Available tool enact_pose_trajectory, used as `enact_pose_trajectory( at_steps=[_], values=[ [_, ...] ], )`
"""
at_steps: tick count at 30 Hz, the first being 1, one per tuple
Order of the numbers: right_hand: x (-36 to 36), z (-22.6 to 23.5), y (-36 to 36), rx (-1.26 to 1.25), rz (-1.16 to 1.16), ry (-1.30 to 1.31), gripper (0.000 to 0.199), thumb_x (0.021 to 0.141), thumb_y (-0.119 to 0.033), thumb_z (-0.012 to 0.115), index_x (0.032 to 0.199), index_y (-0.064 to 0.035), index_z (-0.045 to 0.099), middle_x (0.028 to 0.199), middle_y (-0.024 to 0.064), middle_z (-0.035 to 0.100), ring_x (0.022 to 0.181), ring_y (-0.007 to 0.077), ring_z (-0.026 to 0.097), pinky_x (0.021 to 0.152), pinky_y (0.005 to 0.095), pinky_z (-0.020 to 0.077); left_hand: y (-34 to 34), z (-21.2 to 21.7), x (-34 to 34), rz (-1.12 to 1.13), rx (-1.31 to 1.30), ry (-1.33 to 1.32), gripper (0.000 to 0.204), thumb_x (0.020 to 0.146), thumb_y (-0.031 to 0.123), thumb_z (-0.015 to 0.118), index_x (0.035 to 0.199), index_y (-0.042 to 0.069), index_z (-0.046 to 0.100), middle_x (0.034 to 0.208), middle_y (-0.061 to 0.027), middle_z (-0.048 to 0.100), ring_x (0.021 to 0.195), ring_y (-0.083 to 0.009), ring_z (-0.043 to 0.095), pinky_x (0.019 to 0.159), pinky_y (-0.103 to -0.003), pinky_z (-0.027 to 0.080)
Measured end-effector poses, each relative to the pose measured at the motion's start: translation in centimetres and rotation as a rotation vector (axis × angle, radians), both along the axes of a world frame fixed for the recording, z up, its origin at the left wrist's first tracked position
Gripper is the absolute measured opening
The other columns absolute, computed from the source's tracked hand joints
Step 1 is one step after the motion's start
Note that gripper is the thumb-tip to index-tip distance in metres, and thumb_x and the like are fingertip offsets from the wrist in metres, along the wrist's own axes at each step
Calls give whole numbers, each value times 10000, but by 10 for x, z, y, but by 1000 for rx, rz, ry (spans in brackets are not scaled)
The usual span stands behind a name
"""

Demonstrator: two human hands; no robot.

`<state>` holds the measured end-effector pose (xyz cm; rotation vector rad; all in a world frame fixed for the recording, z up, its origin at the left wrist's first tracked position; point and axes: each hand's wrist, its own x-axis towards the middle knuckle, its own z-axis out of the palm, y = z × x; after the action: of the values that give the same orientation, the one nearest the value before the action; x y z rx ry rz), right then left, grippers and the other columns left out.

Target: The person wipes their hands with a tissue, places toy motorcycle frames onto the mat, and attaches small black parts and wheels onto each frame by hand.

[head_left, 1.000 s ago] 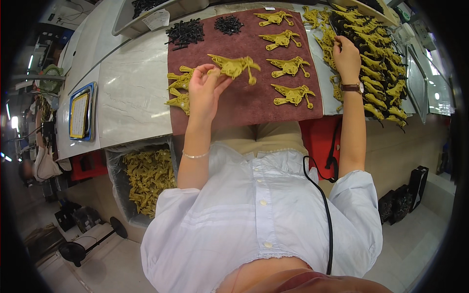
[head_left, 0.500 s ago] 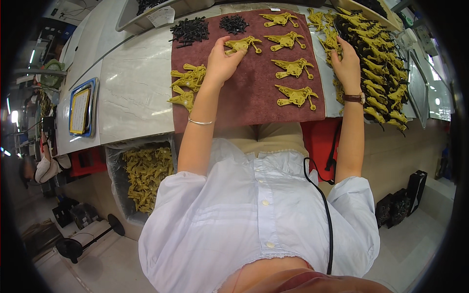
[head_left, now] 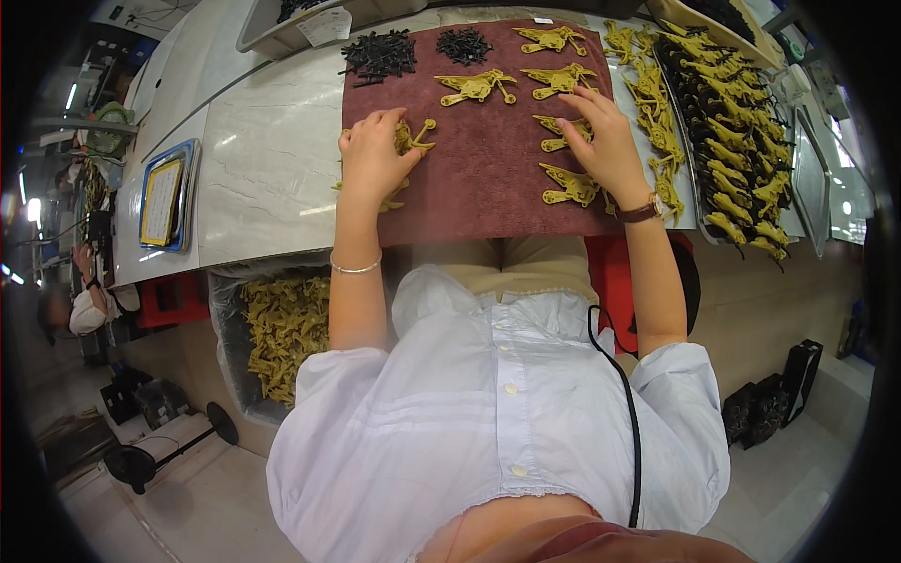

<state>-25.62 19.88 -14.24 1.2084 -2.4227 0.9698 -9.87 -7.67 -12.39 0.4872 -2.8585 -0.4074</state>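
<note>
My left hand [head_left: 373,158] is at the cloth's left edge, thumb and fingers closed round a mustard-yellow moulded part [head_left: 413,139] with a round-tipped arm. More yellow parts beneath it are mostly hidden. Over the right column of similar parts hovers my right hand [head_left: 608,148], its thumb and fingers apart. Its fingers partly cover a yellow part [head_left: 554,133], and another yellow part [head_left: 566,184] lies just below. Higher in that column are two more, one of them a yellow part [head_left: 552,38] at the top. A single yellow part [head_left: 476,86] rests at upper middle.
A maroon cloth [head_left: 479,178] covers the bench. Two heaps of black pins [head_left: 378,56] lie at its far left. On the right are loose yellow parts [head_left: 655,108] and a tray of yellow-and-black assemblies [head_left: 727,141]. A lined bin of yellow parts [head_left: 286,328] stands below left.
My left hand has let go of the yellow part at upper middle and moved left and nearer to another. My right hand has moved left from the loose parts to above the column.
</note>
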Motion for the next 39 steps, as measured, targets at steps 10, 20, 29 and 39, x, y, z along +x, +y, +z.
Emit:
enact_pose_trajectory(
  at_steps=[10, 20, 29, 39],
  values=[
    [59, 8, -11, -71, 121, -87, 294, 816, -180, 666, 1084, -62, 639, 1171, 127, 599, 1095, 296, 549, 934, 404, 400, -9, -10, 19, -199, -50, 171, 309, 709, 229, 738, 986, 106, 677, 1070, -56, 625, 1099, -260, 518, 1008, -432, 282],
    [70, -11, -85, -125, 306, -229, 338, 822, -202, 652, 1115, -40, 605, 1132, 160, 603, 1077, 333, 549, 920, 415, 451, -21, -32, 46, 49, 137, 630, 233, 809, 156, 695, 1009, 55, 634, 1122, -115, 647, 1194, -342, 519, 1023, -439, 347],
    [69, -17, -143, -82, 217, -295, 281, 778, -148, 677, 1034, -47, 619, 980, 112, 601, 903, 288, 591, 782, 390, 492, -24, -37, 64, 195, 88, 744, 153, 851, 135, 669, 988, 70, 688, 1402, -195, 391, 1299, -356, 399, 1040, -437, 341],
    [84, -2, -77, -102, 287, 174, 178, 743, -12, 607, 920, -18, 604, 1025, 118, 599, 902, 289, 607, 754, 362, 522, -32, -55, 89, 357, 209, 669, 183, 847, 141, 655, 1015, 79, 690, 1430, -212, 318, 1248, -348, 438, 1014, -430, 375]
  ],
)
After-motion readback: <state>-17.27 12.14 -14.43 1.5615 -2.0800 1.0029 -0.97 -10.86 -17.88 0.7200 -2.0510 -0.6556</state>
